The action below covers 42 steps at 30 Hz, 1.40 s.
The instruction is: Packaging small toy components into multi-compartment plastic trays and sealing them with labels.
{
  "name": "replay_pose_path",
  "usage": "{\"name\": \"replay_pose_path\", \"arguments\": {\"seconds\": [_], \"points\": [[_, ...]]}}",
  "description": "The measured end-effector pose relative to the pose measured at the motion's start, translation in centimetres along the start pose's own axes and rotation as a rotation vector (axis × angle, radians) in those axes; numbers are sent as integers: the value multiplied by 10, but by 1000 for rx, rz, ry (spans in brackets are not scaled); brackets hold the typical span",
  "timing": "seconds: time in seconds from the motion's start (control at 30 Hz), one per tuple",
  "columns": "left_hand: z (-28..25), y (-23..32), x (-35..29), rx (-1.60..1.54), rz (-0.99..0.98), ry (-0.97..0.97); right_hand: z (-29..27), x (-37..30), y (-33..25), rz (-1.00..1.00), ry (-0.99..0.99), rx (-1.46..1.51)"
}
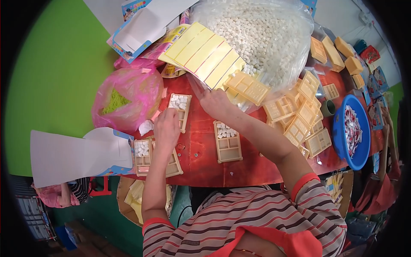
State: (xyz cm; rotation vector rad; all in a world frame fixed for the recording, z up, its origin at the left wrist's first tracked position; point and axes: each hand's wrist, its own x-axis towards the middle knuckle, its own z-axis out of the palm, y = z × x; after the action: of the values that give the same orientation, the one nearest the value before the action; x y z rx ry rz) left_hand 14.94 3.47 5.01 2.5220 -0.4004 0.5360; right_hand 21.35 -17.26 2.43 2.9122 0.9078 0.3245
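Observation:
My left hand [166, 128] is at the near-left side of a cream compartment tray [185, 115] holding white cubes [179, 102]. Its fingers are curled together, and what they pinch, if anything, is hidden. Further right, my right hand [216, 103] reaches to the lower end of the yellow printed sheets [205, 53], beside a tilted cream tray [247, 88]. Its fingers are bent, with their tips partly hidden. Between my forearms lies another tray [229, 148] with white cubes in its far compartment. More trays [172, 166] lie under and beside my left forearm.
A big clear bag of white cubes [252, 25] fills the far side. The pink bag [128, 92] at left holds green material [114, 102]. Stacked cream trays [299, 118] and a blue basin [366, 147] of small packets stand right. White-and-blue card [81, 150] overhangs the left edge.

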Motion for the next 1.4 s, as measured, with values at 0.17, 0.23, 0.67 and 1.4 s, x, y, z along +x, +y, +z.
{"name": "replay_pose_path", "arguments": {"seconds": [0.17,0.23,0.67,1.4], "points": [[7,57,-18,-234,76,-156,10,9,5,25,41,-30],[21,73,-31,-187,240,-161,2,8,9,24,61,-3],[93,40,47,101,-9,-176,-20,-32,64,21,115,149],[70,43,24,-39,174,0,-40,-80,39,-10,313,312]]}}
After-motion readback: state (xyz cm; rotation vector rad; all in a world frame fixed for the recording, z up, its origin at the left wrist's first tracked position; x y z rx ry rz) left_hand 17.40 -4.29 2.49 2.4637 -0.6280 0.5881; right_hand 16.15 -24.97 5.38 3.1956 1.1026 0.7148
